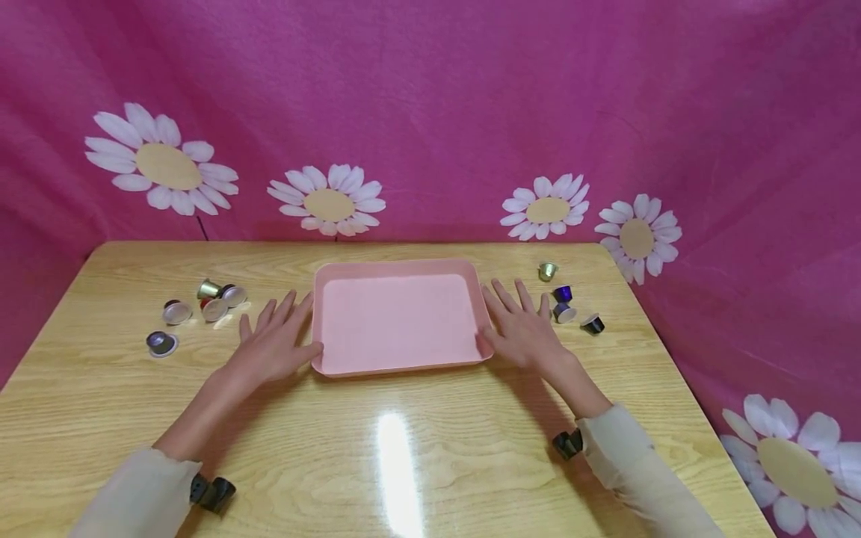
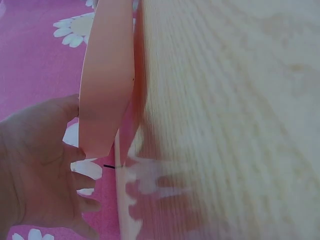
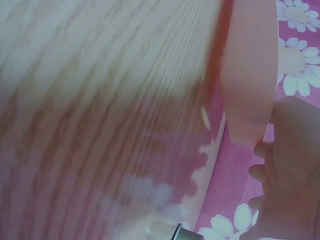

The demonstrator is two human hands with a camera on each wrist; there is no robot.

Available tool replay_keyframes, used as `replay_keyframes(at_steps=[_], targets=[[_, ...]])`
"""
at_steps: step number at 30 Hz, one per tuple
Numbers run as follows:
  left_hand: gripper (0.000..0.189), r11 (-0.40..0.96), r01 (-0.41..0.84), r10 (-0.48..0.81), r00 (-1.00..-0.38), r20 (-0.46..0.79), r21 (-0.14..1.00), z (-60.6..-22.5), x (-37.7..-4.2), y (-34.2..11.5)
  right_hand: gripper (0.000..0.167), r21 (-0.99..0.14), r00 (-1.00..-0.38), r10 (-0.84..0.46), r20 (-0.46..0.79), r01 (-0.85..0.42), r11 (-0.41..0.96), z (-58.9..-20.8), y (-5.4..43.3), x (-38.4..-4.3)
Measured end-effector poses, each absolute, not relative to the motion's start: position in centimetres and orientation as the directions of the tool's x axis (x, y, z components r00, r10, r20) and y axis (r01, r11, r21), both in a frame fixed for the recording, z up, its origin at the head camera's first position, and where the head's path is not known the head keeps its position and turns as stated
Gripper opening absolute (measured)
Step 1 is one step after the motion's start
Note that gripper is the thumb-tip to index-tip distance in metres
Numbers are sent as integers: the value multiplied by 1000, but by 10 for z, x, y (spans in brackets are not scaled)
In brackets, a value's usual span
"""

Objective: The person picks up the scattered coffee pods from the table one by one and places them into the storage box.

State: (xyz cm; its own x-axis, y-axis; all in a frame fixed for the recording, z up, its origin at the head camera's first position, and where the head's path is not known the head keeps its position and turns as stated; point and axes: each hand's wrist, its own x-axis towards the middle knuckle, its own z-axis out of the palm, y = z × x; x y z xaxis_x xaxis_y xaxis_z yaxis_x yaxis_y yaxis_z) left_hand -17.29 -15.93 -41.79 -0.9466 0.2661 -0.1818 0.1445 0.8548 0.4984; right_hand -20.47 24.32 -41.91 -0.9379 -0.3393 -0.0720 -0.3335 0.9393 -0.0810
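Note:
A shallow pink tray (image 1: pixel 397 320) lies on the wooden table, its inside bare. At its left side is my left hand (image 1: pixel 272 350), fingers spread and straight, with the thumb at the near left corner. My right hand (image 1: pixel 521 332) mirrors it on the right side, fingertips along the rim and thumb over the near right corner. Seen from the left wrist, the thumb and index finger of that hand (image 2: pixel 45 165) meet the tray wall (image 2: pixel 107 80). In the right wrist view, the other hand (image 3: pixel 295 170) is right at the tray's end wall (image 3: pixel 250 75).
Left of the tray lie several coffee capsules, among them a gold one (image 1: pixel 209 289) and a purple-grey one (image 1: pixel 160 343). On the right are more capsules, including gold (image 1: pixel 548 271), blue (image 1: pixel 563 294) and black (image 1: pixel 593 323) ones. A pink flowered cloth (image 1: pixel 430 119) hangs behind the table.

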Motion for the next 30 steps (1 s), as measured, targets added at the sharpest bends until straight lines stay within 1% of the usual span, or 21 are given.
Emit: replay_keyframes(at_steps=[13, 30], targets=[[85, 860, 102, 246, -941, -231, 501, -421, -193, -154, 68, -110, -946, -313, -86, -303, 947, -427, 243, -217], [85, 857, 75, 229, -941, -248, 509, -426, -203, -154, 66, -131, -950, -295, -107, -280, 951, -432, 242, -225]])
